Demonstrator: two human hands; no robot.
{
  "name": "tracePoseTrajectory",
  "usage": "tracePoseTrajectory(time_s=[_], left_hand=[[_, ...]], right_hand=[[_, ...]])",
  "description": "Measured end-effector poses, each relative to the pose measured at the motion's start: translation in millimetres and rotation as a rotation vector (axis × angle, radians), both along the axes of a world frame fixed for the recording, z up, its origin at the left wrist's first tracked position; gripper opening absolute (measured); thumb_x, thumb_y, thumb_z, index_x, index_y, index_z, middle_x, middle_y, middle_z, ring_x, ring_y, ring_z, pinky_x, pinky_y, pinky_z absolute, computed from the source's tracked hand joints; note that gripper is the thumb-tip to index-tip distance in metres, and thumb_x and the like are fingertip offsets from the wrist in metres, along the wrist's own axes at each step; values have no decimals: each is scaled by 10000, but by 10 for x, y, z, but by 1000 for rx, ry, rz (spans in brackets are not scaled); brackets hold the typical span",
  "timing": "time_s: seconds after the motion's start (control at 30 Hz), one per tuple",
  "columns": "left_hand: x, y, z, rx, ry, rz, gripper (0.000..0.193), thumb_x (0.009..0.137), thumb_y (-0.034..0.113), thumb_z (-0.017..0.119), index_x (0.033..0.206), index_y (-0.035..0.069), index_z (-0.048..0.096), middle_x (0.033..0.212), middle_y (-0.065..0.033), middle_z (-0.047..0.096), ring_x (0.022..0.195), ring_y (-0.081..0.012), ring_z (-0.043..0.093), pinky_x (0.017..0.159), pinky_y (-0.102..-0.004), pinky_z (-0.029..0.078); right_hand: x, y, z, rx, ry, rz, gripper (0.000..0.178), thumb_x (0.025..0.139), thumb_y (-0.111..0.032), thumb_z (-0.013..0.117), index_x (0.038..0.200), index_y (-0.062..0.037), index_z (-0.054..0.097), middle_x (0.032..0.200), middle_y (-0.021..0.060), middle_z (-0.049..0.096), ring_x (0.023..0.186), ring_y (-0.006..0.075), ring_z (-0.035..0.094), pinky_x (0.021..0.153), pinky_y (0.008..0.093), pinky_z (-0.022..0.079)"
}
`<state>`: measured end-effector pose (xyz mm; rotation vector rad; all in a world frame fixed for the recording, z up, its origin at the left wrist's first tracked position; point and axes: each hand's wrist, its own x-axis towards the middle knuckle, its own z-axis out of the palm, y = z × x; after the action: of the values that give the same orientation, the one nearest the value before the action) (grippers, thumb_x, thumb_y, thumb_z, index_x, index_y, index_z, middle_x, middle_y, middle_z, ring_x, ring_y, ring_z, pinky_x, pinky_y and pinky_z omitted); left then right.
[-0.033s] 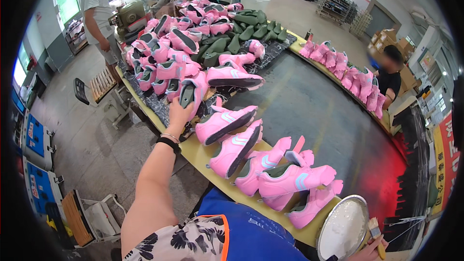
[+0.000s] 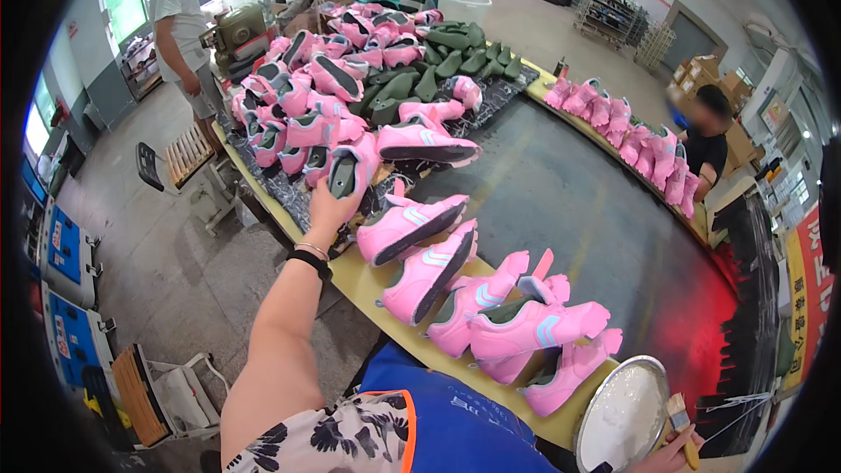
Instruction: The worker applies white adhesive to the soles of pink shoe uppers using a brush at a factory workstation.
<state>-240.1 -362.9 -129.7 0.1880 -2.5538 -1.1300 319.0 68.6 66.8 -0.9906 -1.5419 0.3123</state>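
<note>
My left hand (image 2: 328, 208) is closed on the heel end of a pink shoe upper (image 2: 364, 156) with a dark green shoe last inside. That shoe sits at the near edge of a large heap of pink shoe uppers (image 2: 308, 130). At the lower right my right hand (image 2: 673, 454) grips a paintbrush (image 2: 678, 413), bristles upward. Beside the brush is a metal bowl (image 2: 655, 366) of white liquid. Between my hands, a row of pink shoes (image 2: 429, 270) with pale blue stripes rests along the yellow table edge; some lie tilted with dark soles showing.
Loose green shoe lasts (image 2: 427, 83) lie behind the heap. A dark conveyor belt (image 2: 561, 184) runs past the shoes, with more pink shoes (image 2: 648, 153) along its far edge. One person (image 2: 708, 136) is at the right, others at the back. A slatted stool (image 2: 186, 154) stands left.
The view has shifted very slightly. My left hand stays on the same shoe, and the brush remains in my right hand.
</note>
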Motion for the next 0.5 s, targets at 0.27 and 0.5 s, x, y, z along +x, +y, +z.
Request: tracePoseTrajectory(time_s=[0.27,0.5], left_hand=[[168,-392,-125,682,-137,-93,722,751,404,826,1289,11,549,1139,-168,684,1024,-307,676,870,-467,539],[930,-1058,-117,1164,-405,149,642,854,516,711,1256,36,566,1152,-189,649,955,-294,682,631,-469,583]], right_hand=[[-5,-117,-125,34,155,30,213,964,-117,675,953,75,584,896,156,628,846,255,626,748,349,527],[178,-66,-12,-140,232,70,198,976,-118,665,943,58,579,959,146,629,910,249,613,819,352,512]])
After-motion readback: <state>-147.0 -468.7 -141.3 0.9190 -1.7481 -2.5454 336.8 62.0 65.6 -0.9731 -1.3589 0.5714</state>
